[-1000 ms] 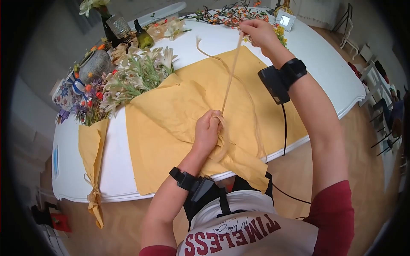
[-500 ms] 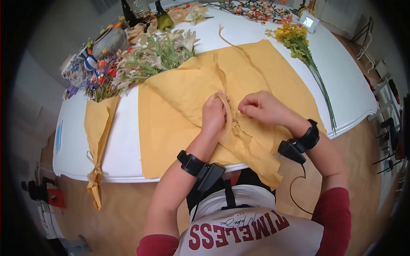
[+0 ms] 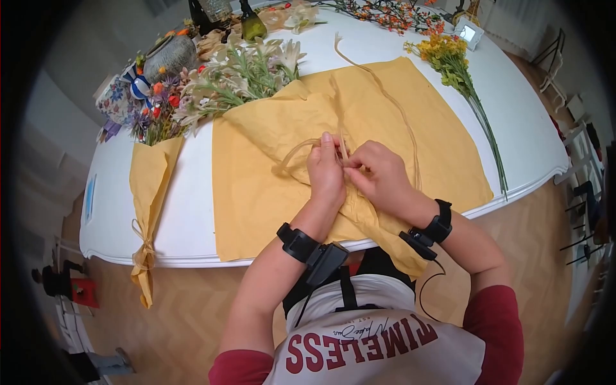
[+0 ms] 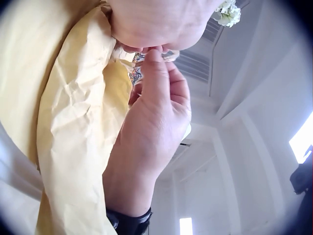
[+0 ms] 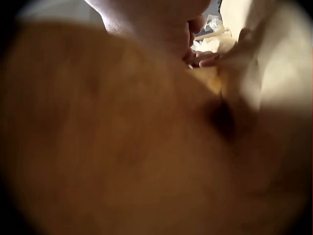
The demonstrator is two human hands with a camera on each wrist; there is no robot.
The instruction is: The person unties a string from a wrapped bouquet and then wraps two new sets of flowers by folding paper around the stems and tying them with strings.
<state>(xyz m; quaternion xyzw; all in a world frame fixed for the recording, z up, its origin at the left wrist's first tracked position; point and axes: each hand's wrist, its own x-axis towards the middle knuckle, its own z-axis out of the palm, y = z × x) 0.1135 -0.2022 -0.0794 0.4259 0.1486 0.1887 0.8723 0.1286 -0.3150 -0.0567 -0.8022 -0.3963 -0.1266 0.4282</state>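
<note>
A bouquet of pale lilies [image 3: 253, 77] lies in yellow wrapping paper [image 3: 443, 128], its lower part gathered into folds. My left hand [image 3: 326, 170] grips a tan ribbon [image 3: 385, 91] at the gathered neck, with a loop of it sticking out to the left. Close beside it, my right hand [image 3: 383, 174] pinches the ribbon between thumb and forefinger. One long ribbon tail runs up across the paper past its far edge. In the left wrist view the right hand's thumb [image 4: 155, 78] reaches up to the left hand, beside crumpled paper [image 4: 73, 117]. Fingers largely hide the knot area.
To the left lies a smaller wrapped bouquet [image 3: 151, 186] tied with a bow. Yellow flowers [image 3: 459, 70] with long stems rest on the right of the white table [image 3: 526, 141]. A grey vase [image 3: 170, 61], a green bottle [image 3: 252, 25] and orange-berried branches [image 3: 391, 18] stand or lie behind.
My right hand has come down from high above the table, where it pulled the ribbon taut, to beside my left hand. The ribbon loop now sticks out to the left.
</note>
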